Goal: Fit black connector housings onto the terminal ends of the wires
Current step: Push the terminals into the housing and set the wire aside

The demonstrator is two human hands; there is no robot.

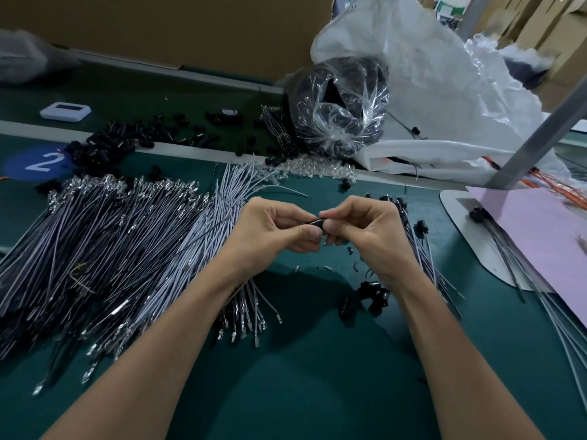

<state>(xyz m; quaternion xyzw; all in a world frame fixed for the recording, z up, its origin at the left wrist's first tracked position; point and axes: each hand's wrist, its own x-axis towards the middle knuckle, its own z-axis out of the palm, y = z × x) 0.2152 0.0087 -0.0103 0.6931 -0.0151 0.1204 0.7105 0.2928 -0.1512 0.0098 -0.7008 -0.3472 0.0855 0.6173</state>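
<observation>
Pinching black housing (318, 223) w/ R hand (365, 230) fingers, L hand (273, 233) fingers pinching wire (197, 238)

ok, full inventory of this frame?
wires: large pile, grey-white with metal terminals, left of hands
held connector housing: one, black, pinched between both hands
loose connector housings: many, black, far left
housings near wrist: few, black, by right wrist
finished wires: bunch, grey with black housings, right of hands
clear bag: one, transparent, black parts inside, far centre
plastic sacks: count unclear, white, far right
clear small parts: many, transparent, before the bag
device: one, white, far left
sheet: one, pink, right edge
mat: one, green, under everything
left hand: one, pinches held connector housing
right hand: one, pinches held connector housing
</observation>
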